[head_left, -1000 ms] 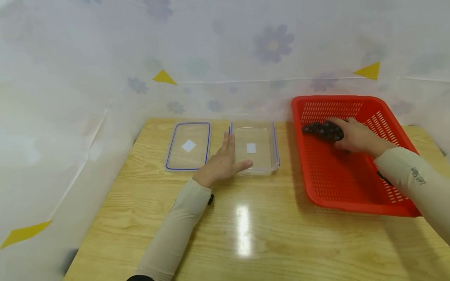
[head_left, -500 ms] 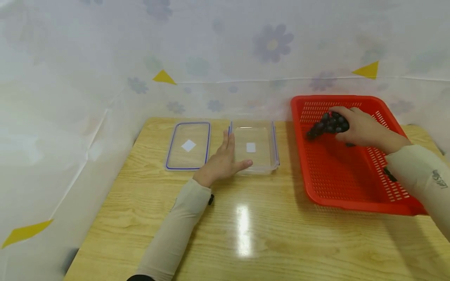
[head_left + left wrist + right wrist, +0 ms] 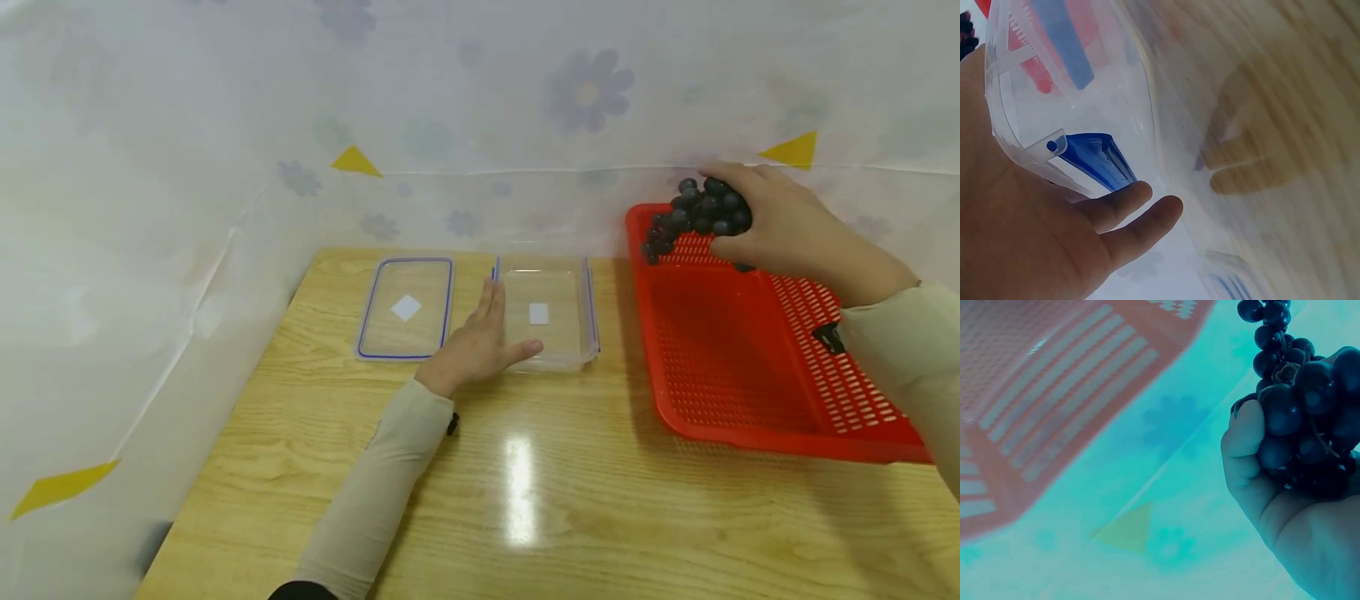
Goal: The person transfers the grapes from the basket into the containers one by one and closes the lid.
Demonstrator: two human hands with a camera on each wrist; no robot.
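A bunch of dark grapes (image 3: 705, 210) hangs over the back of the red basket, gripped by my right hand (image 3: 798, 233). In the right wrist view the fingers curl round the thick end of the grapes (image 3: 1310, 400), while the thin end trails free. My left hand (image 3: 472, 346) lies along the near left side of a clear plastic food container (image 3: 558, 337), fingers straight and thumb over its front rim. The left wrist view shows two fingers beside a blue side clip (image 3: 1100, 159) of the container. The container holds no food; a white label marks its floor.
A clear lid (image 3: 401, 337) with a blue seal and white label lies left of the container. The red slotted basket (image 3: 656, 383) stands on the right of the wooden table (image 3: 600, 517). Behind, a flowered white sheet (image 3: 480, 100) carries yellow tape pieces.
My right hand has lifted the grapes up from the floor of the red basket to above its back rim. My left hand has stayed at the container.
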